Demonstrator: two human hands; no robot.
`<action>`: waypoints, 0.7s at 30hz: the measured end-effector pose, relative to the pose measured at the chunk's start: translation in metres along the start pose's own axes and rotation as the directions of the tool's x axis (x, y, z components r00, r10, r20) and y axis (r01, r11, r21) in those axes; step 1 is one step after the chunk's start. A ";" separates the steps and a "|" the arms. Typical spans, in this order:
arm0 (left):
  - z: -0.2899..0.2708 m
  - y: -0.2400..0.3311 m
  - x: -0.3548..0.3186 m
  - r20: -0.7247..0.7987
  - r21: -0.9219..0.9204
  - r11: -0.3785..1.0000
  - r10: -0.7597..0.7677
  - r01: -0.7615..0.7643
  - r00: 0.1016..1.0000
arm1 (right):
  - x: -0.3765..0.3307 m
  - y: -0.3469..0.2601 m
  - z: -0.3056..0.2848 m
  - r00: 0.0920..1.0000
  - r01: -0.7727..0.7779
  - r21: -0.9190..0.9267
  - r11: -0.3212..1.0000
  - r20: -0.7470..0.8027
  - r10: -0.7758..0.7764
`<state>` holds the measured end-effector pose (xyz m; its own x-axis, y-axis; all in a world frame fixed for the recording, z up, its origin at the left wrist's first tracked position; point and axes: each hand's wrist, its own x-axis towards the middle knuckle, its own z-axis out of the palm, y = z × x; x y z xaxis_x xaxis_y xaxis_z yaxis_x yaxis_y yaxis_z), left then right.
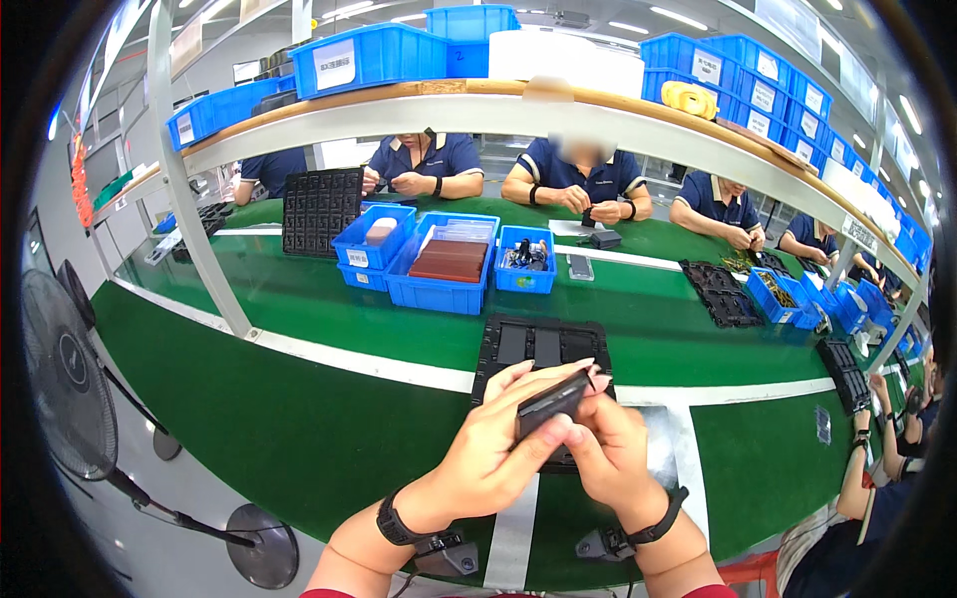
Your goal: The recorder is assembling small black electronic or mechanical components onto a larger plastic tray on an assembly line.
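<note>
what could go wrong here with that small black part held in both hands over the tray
1. The small black part is pinched only by fingertips of the left hand and right hand; a slip might drop it onto the black tray beneath.
2. The right-hand fingers press at one end, so too much force could possibly tilt or twist it.
3. The hands hide part of the tray, so a dropped part may land unseen.

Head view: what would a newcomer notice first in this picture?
First, the two hands low in the middle: the left hand and the right hand together grip a small black part above a black tray on the green table. Behind it stand blue bins, and across the table sit workers in dark blue shirts.
</note>
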<state>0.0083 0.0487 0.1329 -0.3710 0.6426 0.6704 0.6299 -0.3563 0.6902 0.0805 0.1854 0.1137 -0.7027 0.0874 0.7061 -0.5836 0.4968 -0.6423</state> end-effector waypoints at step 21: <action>0.008 0.003 0.003 0.107 0.166 0.985 -0.065 0.047 0.992 | 0.014 -0.011 -0.024 0.939 0.249 -0.344 0.905 -0.142 -0.312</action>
<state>0.0145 0.0547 0.1349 -0.3361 0.7334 0.5909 0.7163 -0.2084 0.6660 0.0870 0.2018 0.1381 -0.4203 0.0494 0.9060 -0.5634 0.7685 -0.3033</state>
